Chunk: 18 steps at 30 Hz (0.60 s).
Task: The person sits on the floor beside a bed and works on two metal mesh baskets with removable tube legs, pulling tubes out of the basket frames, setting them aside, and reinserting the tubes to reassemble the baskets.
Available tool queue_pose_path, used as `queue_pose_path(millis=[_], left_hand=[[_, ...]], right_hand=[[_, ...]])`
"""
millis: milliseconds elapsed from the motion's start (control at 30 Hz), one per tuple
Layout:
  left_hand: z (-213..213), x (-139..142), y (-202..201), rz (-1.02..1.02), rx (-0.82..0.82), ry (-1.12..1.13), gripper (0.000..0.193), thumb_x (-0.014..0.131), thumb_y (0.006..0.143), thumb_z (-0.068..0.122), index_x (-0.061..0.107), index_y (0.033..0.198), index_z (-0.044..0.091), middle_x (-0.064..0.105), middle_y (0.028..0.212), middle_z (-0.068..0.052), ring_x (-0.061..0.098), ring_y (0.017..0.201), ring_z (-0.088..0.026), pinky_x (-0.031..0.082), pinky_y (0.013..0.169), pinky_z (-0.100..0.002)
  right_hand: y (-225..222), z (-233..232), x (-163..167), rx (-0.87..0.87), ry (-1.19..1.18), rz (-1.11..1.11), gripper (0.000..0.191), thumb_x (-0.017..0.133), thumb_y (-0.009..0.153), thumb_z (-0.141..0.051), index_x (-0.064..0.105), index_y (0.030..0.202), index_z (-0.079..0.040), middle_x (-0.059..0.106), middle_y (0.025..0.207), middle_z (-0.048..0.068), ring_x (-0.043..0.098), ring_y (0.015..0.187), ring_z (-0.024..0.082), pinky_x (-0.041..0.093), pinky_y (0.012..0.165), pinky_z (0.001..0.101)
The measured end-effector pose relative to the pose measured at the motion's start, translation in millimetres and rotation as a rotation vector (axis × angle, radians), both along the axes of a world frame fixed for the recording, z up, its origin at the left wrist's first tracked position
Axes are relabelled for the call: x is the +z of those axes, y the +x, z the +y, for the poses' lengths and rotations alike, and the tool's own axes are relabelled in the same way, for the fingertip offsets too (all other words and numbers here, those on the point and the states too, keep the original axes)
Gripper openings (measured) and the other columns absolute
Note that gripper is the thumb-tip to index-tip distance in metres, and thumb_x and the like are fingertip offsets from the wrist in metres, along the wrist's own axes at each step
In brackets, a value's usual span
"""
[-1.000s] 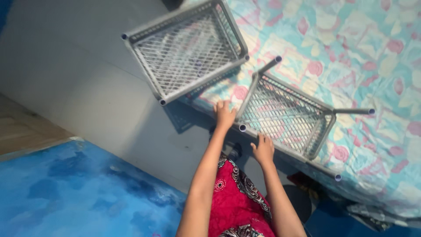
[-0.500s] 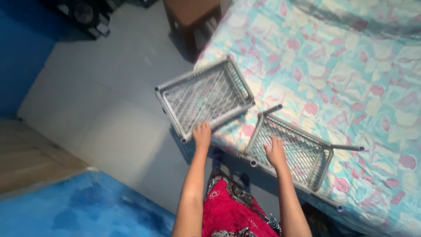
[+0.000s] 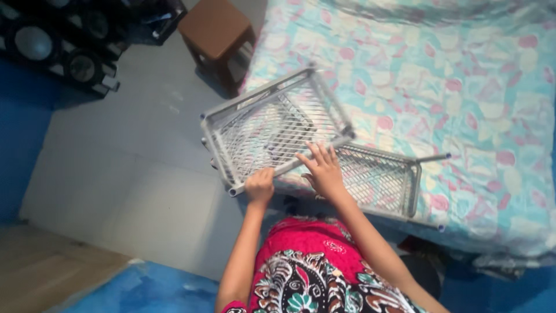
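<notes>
Upper grey wire-mesh rack [image 3: 272, 130] tilted, long axis up-right. Left hand [image 3: 259, 185] fisted on near rail; right hand [image 3: 324, 172] splayed, probably touching it. Lower rack [image 3: 382, 182] flat on floral bedsheet [image 3: 463, 87].

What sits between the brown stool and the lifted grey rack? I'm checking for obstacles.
Nothing: the head view shows bare grey floor between the brown stool and the grey rack.

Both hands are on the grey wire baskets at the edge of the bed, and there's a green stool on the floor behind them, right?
Not quite: the stool is brown, not green, as the head view shows. The rest holds: the left hand and right hand are on the grey wire baskets at the edge of the bed.
</notes>
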<state>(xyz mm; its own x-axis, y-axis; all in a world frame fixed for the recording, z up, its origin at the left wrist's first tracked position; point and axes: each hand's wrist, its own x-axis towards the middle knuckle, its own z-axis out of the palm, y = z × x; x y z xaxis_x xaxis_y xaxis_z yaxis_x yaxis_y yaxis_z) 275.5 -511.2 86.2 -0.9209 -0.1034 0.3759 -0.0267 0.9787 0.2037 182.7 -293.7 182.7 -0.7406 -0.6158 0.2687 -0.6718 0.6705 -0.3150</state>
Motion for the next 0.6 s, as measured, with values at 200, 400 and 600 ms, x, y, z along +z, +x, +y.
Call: queue_pose_path(millis=[200,400,600], left_hand=[[56,49,-13,0.122,-0.473,0.06,0.016,0.062,0.082,0.021,0.065,0.096,0.015,0.068,0.093,0.0,0.068,0.086,-0.018,0.049,0.067,-0.038],[153,76,-26,0.028,-0.81,0.064,0.025,0.065,0.084,0.02,0.068,0.108,0.013,0.068,0.097,-0.001,0.065,0.096,-0.022,0.051,0.078,-0.039],[179,74,-21,0.214,-0.809,0.365,0.046,0.061,0.088,0.034,0.061,0.127,0.009,0.062,0.129,-0.014,0.052,0.125,-0.034,0.041,0.103,-0.053]], right_hand=[[37,49,7,-0.233,0.095,0.036,0.061,0.077,0.07,-0.015,0.068,0.13,-0.021,0.071,0.121,0.001,0.065,0.105,0.026,0.047,0.092,0.0479],[81,161,-13,-0.353,0.133,0.045,0.032,0.071,0.072,-0.01,0.076,0.101,-0.022,0.074,0.105,-0.004,0.067,0.087,0.023,0.055,0.07,0.0406],[101,244,-22,-0.457,0.152,-0.093,0.03,0.071,0.072,-0.01,0.074,0.1,-0.02,0.073,0.103,-0.003,0.069,0.091,0.023,0.055,0.069,0.0406]])
